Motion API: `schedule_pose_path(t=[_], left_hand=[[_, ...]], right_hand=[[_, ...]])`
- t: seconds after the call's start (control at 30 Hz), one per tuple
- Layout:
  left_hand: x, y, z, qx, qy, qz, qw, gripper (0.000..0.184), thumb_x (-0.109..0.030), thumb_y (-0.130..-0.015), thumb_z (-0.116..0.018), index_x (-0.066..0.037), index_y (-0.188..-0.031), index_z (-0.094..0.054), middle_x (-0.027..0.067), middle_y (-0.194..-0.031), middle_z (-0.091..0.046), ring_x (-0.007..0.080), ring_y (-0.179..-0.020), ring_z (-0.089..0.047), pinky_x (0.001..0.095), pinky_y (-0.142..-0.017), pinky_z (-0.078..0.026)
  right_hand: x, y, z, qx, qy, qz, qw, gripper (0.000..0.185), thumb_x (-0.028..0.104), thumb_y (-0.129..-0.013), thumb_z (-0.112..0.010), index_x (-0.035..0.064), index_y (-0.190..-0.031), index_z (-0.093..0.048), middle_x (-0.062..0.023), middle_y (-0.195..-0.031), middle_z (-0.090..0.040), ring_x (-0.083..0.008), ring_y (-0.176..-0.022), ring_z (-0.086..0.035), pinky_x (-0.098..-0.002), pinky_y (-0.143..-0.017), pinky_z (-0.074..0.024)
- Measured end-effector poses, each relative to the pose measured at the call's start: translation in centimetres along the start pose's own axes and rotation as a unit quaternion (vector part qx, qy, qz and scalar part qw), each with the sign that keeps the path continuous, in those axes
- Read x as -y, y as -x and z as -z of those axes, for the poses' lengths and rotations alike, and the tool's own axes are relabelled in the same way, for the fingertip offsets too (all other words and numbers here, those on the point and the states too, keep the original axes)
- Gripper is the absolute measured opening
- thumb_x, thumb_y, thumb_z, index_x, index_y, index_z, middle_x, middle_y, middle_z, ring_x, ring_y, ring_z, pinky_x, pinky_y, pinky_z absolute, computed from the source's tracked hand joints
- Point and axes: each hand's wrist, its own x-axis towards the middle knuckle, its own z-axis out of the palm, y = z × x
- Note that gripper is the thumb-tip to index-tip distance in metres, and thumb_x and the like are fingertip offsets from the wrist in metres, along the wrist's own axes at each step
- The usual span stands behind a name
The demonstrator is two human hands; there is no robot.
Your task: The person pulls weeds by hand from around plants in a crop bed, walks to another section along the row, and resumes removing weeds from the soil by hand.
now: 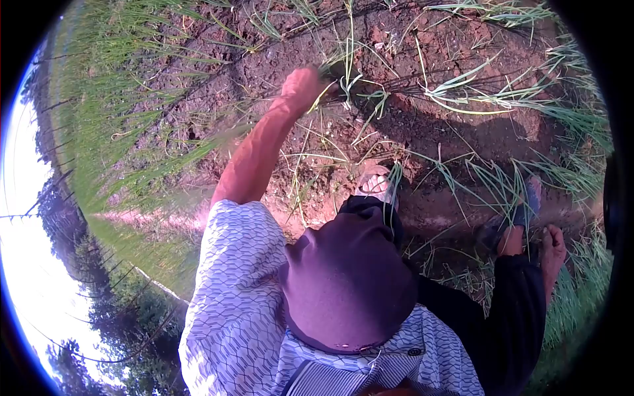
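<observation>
My left hand (302, 88) is stretched out over the dark soil at upper centre, against thin green plants (350, 80). Its fingers are curled closed and partly hidden, and I cannot make out what is in them. At the far right, my right hand (553, 247) hangs beside the bent leg, close to a foot (526, 204). The fingers of this hand are loosely curled together, with nothing visible in them.
A dark purple cap (347, 277) and a white patterned sleeve (238, 264) fill the lower middle. Another foot (374, 185) is on the soil. Long-leaved green plants (462, 89) lie across the ground at right. Dense grass (105, 112) grows at left, with trees (125, 297) beyond.
</observation>
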Motion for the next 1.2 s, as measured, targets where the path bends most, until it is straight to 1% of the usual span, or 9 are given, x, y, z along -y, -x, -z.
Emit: schedule_pose_path(t=[0.4,0.47,0.53,0.7,0.83,0.9,0.97,1.03,1.2], left_hand=[[4.0,-2.8,-4.7,-0.179,0.143,-0.025,0.973,0.033,-0.03,-0.087,-0.057,0.003,-0.084,-0.062,0.018,-0.075,-0.065,0.0281,-0.073,-0.066,0.0424,-0.062,-0.052],[4.2,0.6,-1.9,-0.152,0.595,-0.005,0.789,0.029,-0.031,-0.091,-0.057,-0.007,-0.075,-0.058,0.0012,-0.062,-0.055,0.0098,-0.053,-0.049,0.031,-0.047,-0.042],[5.8,3.1,1.9,-0.082,0.681,0.03,0.727,0.023,-0.022,-0.092,-0.055,-0.008,-0.074,-0.055,-0.0028,-0.054,-0.048,0.0053,-0.045,-0.038,0.0197,-0.039,-0.025],[4.8,12.9,7.0,0.144,0.85,-0.172,0.477,0.019,-0.016,-0.08,-0.065,-0.003,-0.093,-0.062,0.0095,-0.073,-0.058,0.0096,-0.046,-0.045,0.022,-0.037,-0.037],[0.3,19.1,4.3,0.13,0.718,-0.333,0.597,0.012,-0.014,-0.086,-0.064,-0.003,-0.089,-0.067,0.0081,-0.069,-0.059,0.0169,-0.058,-0.054,0.0238,-0.053,-0.042],[0.9,19.8,1.6,0.165,0.584,0.001,0.795,0.017,-0.016,-0.09,-0.06,-0.004,-0.099,-0.067,0.0036,-0.068,-0.06,0.016,-0.057,-0.054,0.0266,-0.053,-0.043],[1.8,16.6,-3.7,0.047,0.379,0.087,0.92,0.03,-0.028,-0.094,-0.055,0.0,-0.104,-0.06,0.0122,-0.067,-0.062,0.0231,-0.059,-0.059,0.0365,-0.057,-0.047],[4.8,13.8,-9.4,-0.097,0.246,0.082,0.961,0.037,-0.034,-0.092,-0.055,0.002,-0.098,-0.059,0.0215,-0.073,-0.063,0.0342,-0.069,-0.063,0.0439,-0.063,-0.048],[1.8,11.4,-10.5,0.005,0.134,0.127,0.983,0.064,-0.057,-0.082,-0.06,0.005,-0.099,-0.061,0.0269,-0.089,-0.064,0.0394,-0.087,-0.064,0.0462,-0.077,-0.05]], right_hand=[[0.0,-0.4,-0.1,-0.004,-0.039,0.005,0.999,0.02,0.019,-0.09,-0.065,0.0037,-0.103,-0.062,0.0031,-0.087,-0.06,-0.0057,-0.076,-0.053,-0.0197,-0.067,-0.0434],[0.6,-0.5,-0.1,-0.028,-0.012,0.022,0.999,0.022,0.02,-0.09,-0.065,0.0032,-0.104,-0.062,0.0018,-0.089,-0.061,-0.0066,-0.078,-0.055,-0.0208,-0.07,-0.0459],[0.0,-0.9,0.5,-0.016,-0.022,0.022,0.999,0.023,0.021,-0.091,-0.065,0.0028,-0.105,-0.062,0.0009,-0.091,-0.062,-0.0074,-0.081,-0.057,-0.0218,-0.072,-0.0471],[-0.1,-1.3,0.3,-0.012,-0.002,0.016,1.0,0.025,0.02,-0.091,-0.065,0.0026,-0.108,-0.062,0.0004,-0.094,-0.062,-0.0078,-0.085,-0.057,-0.0222,-0.075,-0.0468],[2.3,-0.7,-0.2,-0.022,0.051,0.016,0.998,0.028,0.025,-0.091,-0.062,0.0039,-0.109,-0.064,-0.0035,-0.097,-0.065,-0.0105,-0.087,-0.058,-0.0252,-0.078,-0.0476],[3.0,-0.8,-0.3,-0.026,0.091,0.036,0.995,0.03,0.026,-0.091,-0.062,0.004,-0.11,-0.064,-0.0039,-0.098,-0.066,-0.0108,-0.087,-0.059,-0.0253,-0.079,-0.0473],[3.7,-0.6,-0.6,-0.028,0.069,0.022,0.997,0.03,0.026,-0.091,-0.062,0.0038,-0.111,-0.064,-0.004,-0.099,-0.066,-0.0109,-0.088,-0.059,-0.0252,-0.08,-0.047],[3.9,-0.8,-0.5,-0.023,0.054,0.022,0.998,0.03,0.026,-0.091,-0.062,0.0035,-0.111,-0.064,-0.004,-0.1,-0.065,-0.0109,-0.089,-0.059,-0.0251,-0.08,-0.0468],[3.1,-1.4,-0.4,-0.002,-0.023,0.021,1.0,0.03,0.024,-0.091,-0.062,0.0025,-0.111,-0.064,-0.0037,-0.1,-0.065,-0.0108,-0.089,-0.059,-0.0249,-0.08,-0.0465]])
